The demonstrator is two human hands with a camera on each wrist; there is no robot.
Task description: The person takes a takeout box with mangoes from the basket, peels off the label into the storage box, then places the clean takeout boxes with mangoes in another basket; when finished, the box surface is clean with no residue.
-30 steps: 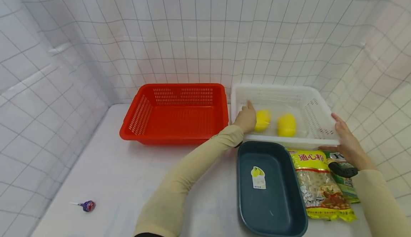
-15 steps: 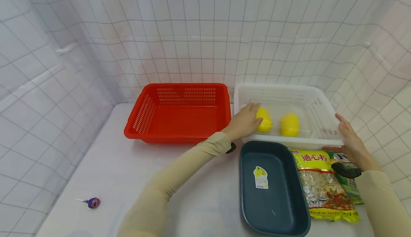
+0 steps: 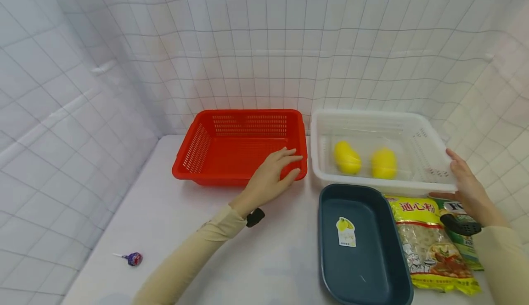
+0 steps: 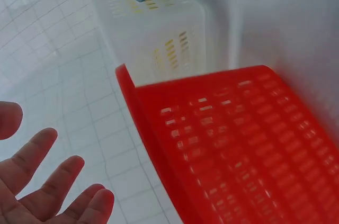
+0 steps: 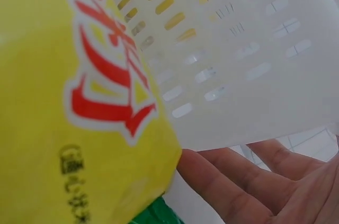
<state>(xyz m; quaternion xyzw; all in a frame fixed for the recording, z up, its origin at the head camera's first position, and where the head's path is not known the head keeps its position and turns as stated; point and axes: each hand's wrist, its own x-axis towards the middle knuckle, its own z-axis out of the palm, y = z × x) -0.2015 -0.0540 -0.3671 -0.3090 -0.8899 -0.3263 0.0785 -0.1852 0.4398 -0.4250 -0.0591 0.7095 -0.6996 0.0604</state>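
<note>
My left hand (image 3: pixel 268 178), fingers spread and relaxed, hovers near the front right corner of a red plastic basket (image 3: pixel 215 177). Nothing is in it; the left wrist view shows its bare fingers (image 4: pixel 58 181) beside the red rim. At the right end of a white plastic basket (image 3: pixel 388 184), my right hand (image 3: pixel 471 192) rests its fingers along the outer wall near the front corner. Those fingers (image 5: pixel 233 181) look loosely extended in the right wrist view. Inside the white basket lie two rounded yellow fruits, one on the left (image 3: pixel 347 158) and one on the right (image 3: pixel 383 163).
A dark blue-grey tray (image 3: pixel 372 259) with a fruit sticker stands before the white basket. Right of it lie a yellow macaroni bag (image 3: pixel 417 236) and a green packet (image 3: pixel 464 245). A lollipop (image 3: pixel 134 259) lies at left. A grid-patterned curtain (image 3: pixel 256 43) hangs behind.
My left hand has left the white basket, moving left to the red basket's front right corner. The left yellow fruit looks slightly turned. The right hand stays at the white basket; the camera view shifts left.
</note>
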